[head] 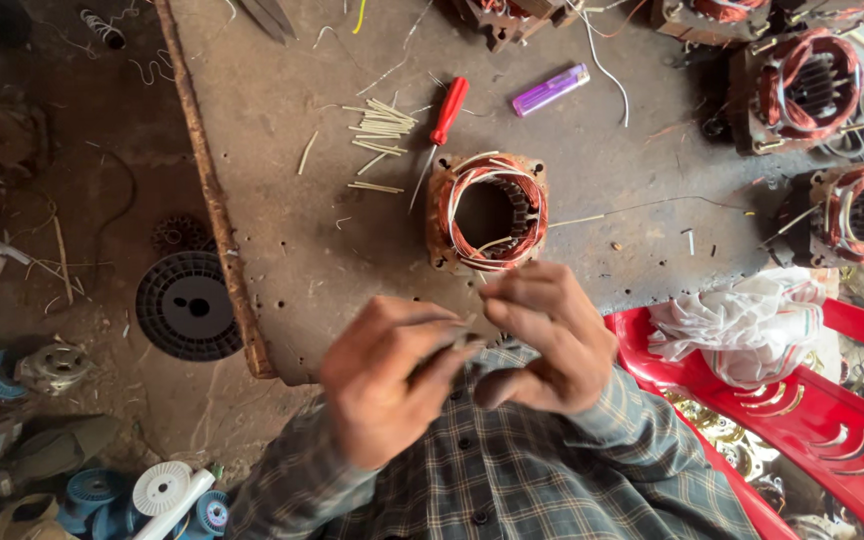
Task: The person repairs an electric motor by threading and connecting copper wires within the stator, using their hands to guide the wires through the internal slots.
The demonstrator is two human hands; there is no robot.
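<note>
A: Head view first. What are the hands doing?

B: The left hand (387, 385) and right hand (542, 340) meet in front of the checked shirt, fingers pinched together on something thin between them. It looks like a wire end or a sleeve piece, but it is too small to tell which.

A: And the motor part?

B: The stator (487, 212) sits upright on the worn table (282, 150), just beyond the hands. Its copper winding is already in place, with pale leads looping over the top, so I judge the coil laid and the lead ends still to be finished.

A: Tools nearby?

B: A red screwdriver (440, 130) lies touching the stator's upper left, beside a heap of cut sleeve pieces (380, 125). A purple lighter (550, 89) lies further back. More wound stators (800, 88) stand at the right.
</note>
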